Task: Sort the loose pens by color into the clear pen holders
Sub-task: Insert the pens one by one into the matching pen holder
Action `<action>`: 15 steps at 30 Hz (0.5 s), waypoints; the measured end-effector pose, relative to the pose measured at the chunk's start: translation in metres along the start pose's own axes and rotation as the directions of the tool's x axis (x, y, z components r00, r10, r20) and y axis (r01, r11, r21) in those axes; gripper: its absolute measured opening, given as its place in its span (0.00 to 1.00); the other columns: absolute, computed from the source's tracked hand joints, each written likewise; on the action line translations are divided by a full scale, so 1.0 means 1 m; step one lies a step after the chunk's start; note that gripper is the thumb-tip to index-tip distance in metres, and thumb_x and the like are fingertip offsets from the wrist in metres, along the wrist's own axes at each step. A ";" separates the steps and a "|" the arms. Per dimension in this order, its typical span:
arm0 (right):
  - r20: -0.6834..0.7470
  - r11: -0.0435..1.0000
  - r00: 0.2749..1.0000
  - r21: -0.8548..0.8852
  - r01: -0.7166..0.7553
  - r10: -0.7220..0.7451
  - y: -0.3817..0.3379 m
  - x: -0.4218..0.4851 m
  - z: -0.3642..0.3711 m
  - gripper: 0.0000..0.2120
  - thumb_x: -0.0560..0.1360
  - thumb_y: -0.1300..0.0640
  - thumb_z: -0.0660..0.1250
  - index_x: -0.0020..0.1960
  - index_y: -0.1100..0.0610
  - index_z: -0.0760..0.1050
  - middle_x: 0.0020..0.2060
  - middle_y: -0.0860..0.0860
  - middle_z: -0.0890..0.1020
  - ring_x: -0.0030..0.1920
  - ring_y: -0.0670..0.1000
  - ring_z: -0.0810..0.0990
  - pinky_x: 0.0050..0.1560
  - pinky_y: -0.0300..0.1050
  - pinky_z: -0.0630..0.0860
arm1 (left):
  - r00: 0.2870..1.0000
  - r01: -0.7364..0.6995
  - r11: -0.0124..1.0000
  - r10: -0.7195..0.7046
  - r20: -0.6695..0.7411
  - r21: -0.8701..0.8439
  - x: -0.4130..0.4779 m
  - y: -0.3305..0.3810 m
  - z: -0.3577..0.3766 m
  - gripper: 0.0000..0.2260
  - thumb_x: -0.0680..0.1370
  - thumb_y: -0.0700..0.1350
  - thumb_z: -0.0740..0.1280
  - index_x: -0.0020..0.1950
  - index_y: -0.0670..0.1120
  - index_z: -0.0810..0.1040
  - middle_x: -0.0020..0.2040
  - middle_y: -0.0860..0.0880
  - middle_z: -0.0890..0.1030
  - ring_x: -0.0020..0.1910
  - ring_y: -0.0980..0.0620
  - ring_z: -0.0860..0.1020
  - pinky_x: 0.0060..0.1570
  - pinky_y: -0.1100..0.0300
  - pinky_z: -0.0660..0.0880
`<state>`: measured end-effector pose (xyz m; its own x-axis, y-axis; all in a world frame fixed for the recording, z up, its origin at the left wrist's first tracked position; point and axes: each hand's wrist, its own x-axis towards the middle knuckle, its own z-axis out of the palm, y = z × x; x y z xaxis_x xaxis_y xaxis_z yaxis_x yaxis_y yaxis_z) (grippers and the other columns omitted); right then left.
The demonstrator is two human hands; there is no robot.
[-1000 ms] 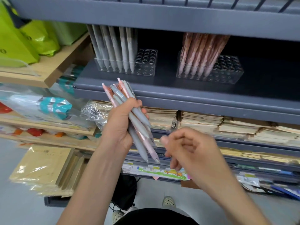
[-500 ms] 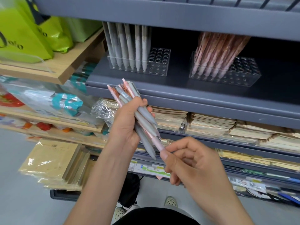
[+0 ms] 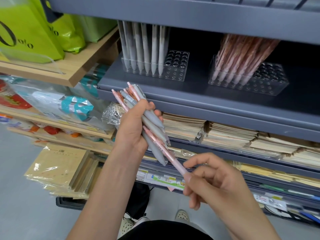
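My left hand point(image 3: 132, 129) grips a bundle of grey and pink pens point(image 3: 152, 118), tips pointing down and right. My right hand point(image 3: 213, 181) pinches the lower tip of one pink pen point(image 3: 170, 158) that sticks out below the bundle, its upper end still among the others. On the grey shelf point(image 3: 216, 94) above stand two clear pen holders: the left holder point(image 3: 174, 70) has several grey pens point(image 3: 143, 47) in its left rows, the right holder point(image 3: 270, 82) has several pink pens point(image 3: 242, 56) leaning in it. Both holders show free holes on their right sides.
Green bags point(image 3: 32, 32) sit on a wooden shelf point(image 3: 76, 66) at the upper left. Stacks of notebooks point(image 3: 225, 134) fill the shelf below the holders. Wrapped stationery point(image 3: 64, 104) and paper pads point(image 3: 58, 167) lie at the left. The top shelf's front edge point(image 3: 173, 13) overhangs the pens.
My right hand moved up to the bundle, took the tip of a pink pen and has drawn it down and right, partly out of the bundle. The view moved closer to the shelf.
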<state>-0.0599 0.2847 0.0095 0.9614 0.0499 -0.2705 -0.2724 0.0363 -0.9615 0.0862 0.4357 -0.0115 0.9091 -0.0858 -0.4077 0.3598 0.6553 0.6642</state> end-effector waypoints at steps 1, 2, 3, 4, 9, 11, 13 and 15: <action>0.012 1.000 1.000 -0.020 -0.002 0.002 0.000 0.001 0.001 0.07 0.69 0.54 0.72 0.46 0.46 0.80 0.30 0.57 0.82 0.25 0.53 0.78 0.30 0.41 0.75 | 1.000 -0.003 1.000 0.003 0.002 0.010 0.000 -0.002 0.001 0.05 0.77 0.37 0.66 0.41 0.43 0.76 0.34 0.46 0.76 0.30 0.52 0.77 0.31 0.60 0.78; 0.016 0.999 1.000 -0.050 0.007 -0.007 0.000 0.001 0.001 0.07 0.71 0.54 0.73 0.47 0.45 0.80 0.30 0.56 0.82 0.25 0.52 0.78 0.31 0.41 0.75 | 1.000 -0.004 1.000 0.004 0.004 0.020 0.000 -0.005 0.002 0.05 0.77 0.37 0.66 0.41 0.43 0.75 0.34 0.46 0.76 0.31 0.52 0.77 0.31 0.60 0.78; 0.015 0.997 1.000 -0.079 0.021 -0.020 0.000 0.002 0.002 0.06 0.73 0.53 0.73 0.48 0.44 0.80 0.30 0.55 0.82 0.25 0.51 0.77 0.30 0.40 0.74 | 1.000 -0.004 1.000 0.004 0.005 0.031 0.000 -0.007 0.003 0.05 0.76 0.36 0.66 0.41 0.43 0.75 0.34 0.46 0.76 0.31 0.51 0.77 0.32 0.59 0.78; 0.013 0.994 0.999 -0.103 0.036 -0.035 -0.001 0.001 0.001 0.06 0.73 0.53 0.73 0.49 0.44 0.81 0.29 0.55 0.82 0.25 0.50 0.77 0.30 0.40 0.74 | 1.000 -0.003 0.999 0.003 0.008 0.041 0.000 -0.008 0.005 0.05 0.76 0.36 0.66 0.41 0.43 0.75 0.34 0.46 0.76 0.31 0.51 0.77 0.32 0.59 0.78; 0.098 0.989 0.995 -0.147 0.011 0.003 -0.008 -0.006 -0.025 0.03 0.74 0.54 0.71 0.46 0.47 0.82 0.28 0.55 0.82 0.24 0.51 0.76 0.29 0.42 0.73 | 0.999 -0.009 1.000 0.008 0.044 0.016 0.002 -0.007 0.009 0.07 0.78 0.38 0.65 0.39 0.44 0.75 0.31 0.47 0.76 0.29 0.52 0.76 0.32 0.59 0.77; 0.145 0.994 0.989 -0.113 -0.010 0.027 -0.011 -0.009 -0.046 0.01 0.75 0.55 0.72 0.45 0.51 0.82 0.29 0.58 0.82 0.24 0.53 0.77 0.29 0.44 0.73 | 0.999 -0.021 1.000 0.020 0.048 0.007 0.002 -0.007 0.011 0.07 0.77 0.37 0.65 0.39 0.44 0.75 0.31 0.47 0.76 0.29 0.52 0.76 0.31 0.60 0.77; 0.193 0.998 0.981 -0.053 -0.026 0.036 -0.015 -0.015 -0.067 0.04 0.72 0.54 0.73 0.44 0.54 0.81 0.28 0.62 0.81 0.24 0.54 0.77 0.28 0.42 0.74 | 0.998 -0.034 0.999 0.034 0.048 -0.005 0.001 -0.009 0.013 0.07 0.76 0.37 0.65 0.38 0.44 0.75 0.31 0.48 0.76 0.29 0.52 0.76 0.31 0.61 0.77; 0.245 0.999 0.969 0.022 -0.036 0.030 -0.018 -0.021 -0.087 0.12 0.67 0.50 0.78 0.43 0.56 0.80 0.28 0.65 0.80 0.24 0.54 0.77 0.28 0.40 0.75 | 0.998 -0.037 0.999 0.039 0.055 -0.032 0.000 -0.011 0.016 0.07 0.76 0.37 0.65 0.38 0.44 0.75 0.31 0.48 0.76 0.29 0.52 0.76 0.31 0.61 0.77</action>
<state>-0.0716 0.1964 0.0278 0.9142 0.2943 -0.2787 -0.3077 0.0566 -0.9498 0.0857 0.4164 -0.0090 0.9326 -0.1013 -0.3463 0.3185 0.6820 0.6583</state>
